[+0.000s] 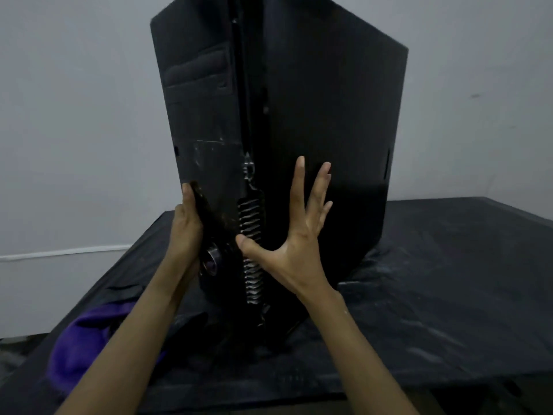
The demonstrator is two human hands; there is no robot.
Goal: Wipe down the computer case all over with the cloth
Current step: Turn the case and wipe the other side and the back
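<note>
- wall [74, 115]: pale grey, plain, behind everything we list; a white strip [59, 253] runs along it low on the left.
- tabletop [449, 280]: covered in a black sheet, creased, with pale dusty smears on the right side.
- computer case [323, 115]: black tower, standing on end on the tabletop at the middle, one vertical corner turned toward us. the broad, plain side panel faces right and the narrower front face, with its drive-bay covers, faces left. a column of shiny metal slots [251, 235] runs down the lower part of the corner.
- cloth [86, 348]: purple, bunched, lying on the near left of the tabletop, partly under the left forearm and near the foot of the case. neither of the hands holds it.
- right hand [296, 235]: spread wide, fingers straight and splayed, against the lower side panel, thumb reaching toward the slots. it grips nothing.
- left hand [187, 223]: laid along the case's lower left edge. its fingers are hidden behind the case, so we cannot tell whether they curl round it.
- metal ring [211, 259]: small, round, on the front face just beside the left wrist.
</note>
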